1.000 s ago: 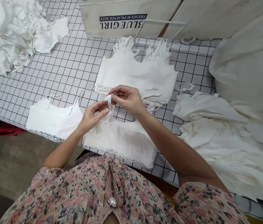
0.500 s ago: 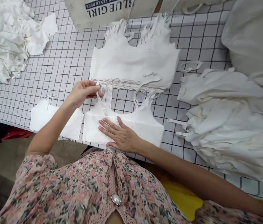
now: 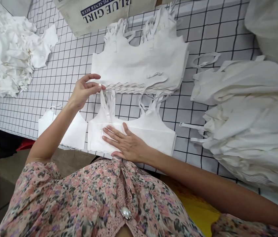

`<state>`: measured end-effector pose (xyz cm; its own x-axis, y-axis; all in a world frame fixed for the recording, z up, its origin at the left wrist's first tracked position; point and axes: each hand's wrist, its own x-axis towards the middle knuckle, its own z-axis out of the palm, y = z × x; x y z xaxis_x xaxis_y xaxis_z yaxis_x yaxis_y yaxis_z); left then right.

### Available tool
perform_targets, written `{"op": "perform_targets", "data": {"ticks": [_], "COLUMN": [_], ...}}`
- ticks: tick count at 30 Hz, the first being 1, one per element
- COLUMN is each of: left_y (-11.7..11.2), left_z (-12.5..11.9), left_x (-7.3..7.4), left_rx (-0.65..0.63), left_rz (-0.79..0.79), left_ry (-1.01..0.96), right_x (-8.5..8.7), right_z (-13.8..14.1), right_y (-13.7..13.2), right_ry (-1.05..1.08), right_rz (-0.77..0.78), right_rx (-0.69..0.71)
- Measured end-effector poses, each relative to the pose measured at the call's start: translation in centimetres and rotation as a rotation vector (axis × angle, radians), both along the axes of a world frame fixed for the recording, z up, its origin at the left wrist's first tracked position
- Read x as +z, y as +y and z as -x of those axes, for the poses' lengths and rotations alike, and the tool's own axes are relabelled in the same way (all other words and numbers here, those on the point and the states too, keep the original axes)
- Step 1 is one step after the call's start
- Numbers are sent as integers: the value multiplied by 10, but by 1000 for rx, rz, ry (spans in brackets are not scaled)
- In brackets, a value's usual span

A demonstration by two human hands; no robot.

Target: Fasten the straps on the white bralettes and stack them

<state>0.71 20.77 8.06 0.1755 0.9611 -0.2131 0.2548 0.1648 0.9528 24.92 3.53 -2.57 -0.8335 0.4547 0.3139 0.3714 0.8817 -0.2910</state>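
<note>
In front of me a white strappy bra top (image 3: pixel 151 131) lies flat at the table's near edge, its straps pointing away from me. My right hand (image 3: pixel 126 141) rests palm down on its body with the fingers spread. The top of its left shoulder strap (image 3: pixel 102 98) is pinched at the fingertips of my left hand (image 3: pixel 86 90), whose index finger is lifted away. Just beyond is a neat stack of white bra tops (image 3: pixel 139 62), wavy hems toward me. Another white bra top (image 3: pixel 76 131) lies to the left, partly behind my left forearm.
A heap of crumpled white garments (image 3: pixel 8 52) covers the far left of the checked table (image 3: pixel 72 56). At right lies a loose pile of white strappy garments (image 3: pixel 252 125). An upside-down printed beer carton (image 3: pixel 104 13) stands at the back.
My left index finger has lifted off the strap, and that hand has shifted slightly away from me. My right hand stays flat on the bra top. The view has shifted slightly.
</note>
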Motion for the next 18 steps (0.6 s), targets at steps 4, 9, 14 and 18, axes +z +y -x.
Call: {"op": "perform_targets", "data": {"ticks": [4,9,14,18], "left_y": [6,8,12,-2], "left_z": [-4,-3,0,4], "left_x": [-12,-30,-47,-40], "left_rx": [-21,-35,-44,-31], "left_rz": [-10,-25,-112,-317], "left_ry": [19,15,69,316], "right_x": [1,3,1,3], "right_z": [-1,-2,-4,-6], "right_y": [1,0,0,0], "right_ry": [-2,-5,3,25], "right_rz": [-16,-7,71,133], "right_rx": [0,7,27,27]}}
